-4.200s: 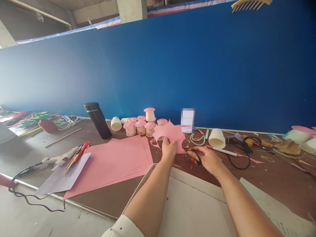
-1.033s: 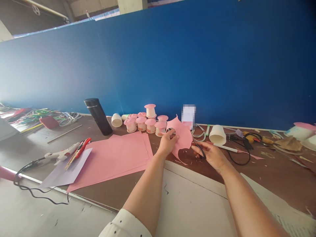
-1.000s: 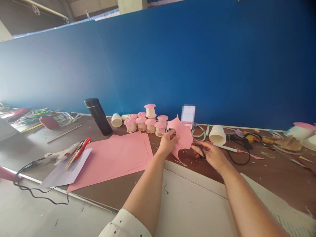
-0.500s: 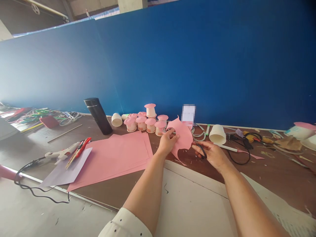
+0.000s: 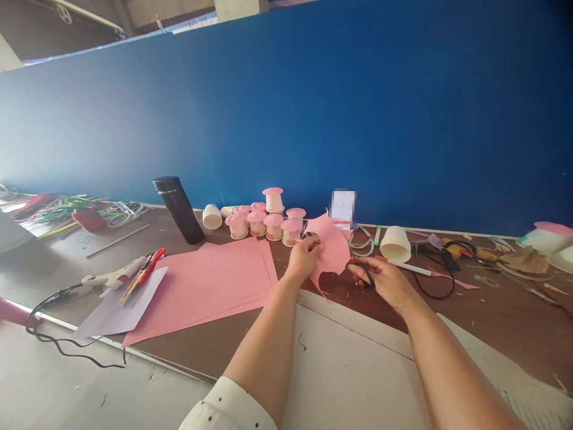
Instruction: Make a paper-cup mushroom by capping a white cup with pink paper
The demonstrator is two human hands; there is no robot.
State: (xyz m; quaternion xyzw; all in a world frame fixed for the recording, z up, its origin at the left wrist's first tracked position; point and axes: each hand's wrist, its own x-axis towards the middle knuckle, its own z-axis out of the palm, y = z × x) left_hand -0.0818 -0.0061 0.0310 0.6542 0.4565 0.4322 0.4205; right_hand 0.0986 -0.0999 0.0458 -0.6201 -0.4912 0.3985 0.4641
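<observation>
My left hand (image 5: 305,258) pinches a ragged-edged piece of pink paper (image 5: 332,248) by its left side, above the table. Curved cutouts run along the paper's edges. In my right hand (image 5: 380,278) is a pair of dark-handled scissors (image 5: 366,273), its fingers closed round the handles. The blades reach up to the paper's right edge and are partly hidden by it. Just behind my left hand stand several white paper cups with pink paper roofs (image 5: 274,226).
Pink paper sheets (image 5: 215,275) lie left, beside a glue gun (image 5: 114,278), a red utility knife (image 5: 145,272) and a lilac sheet (image 5: 119,313). A black flask (image 5: 179,209) stands behind them. Stacked white cups (image 5: 394,243) lie right, near cords and scraps. A blue partition (image 5: 313,119) borders the table.
The pink paper has tilted slightly in my left hand, its lower tip shifting. My right hand and the scissors have hardly moved.
</observation>
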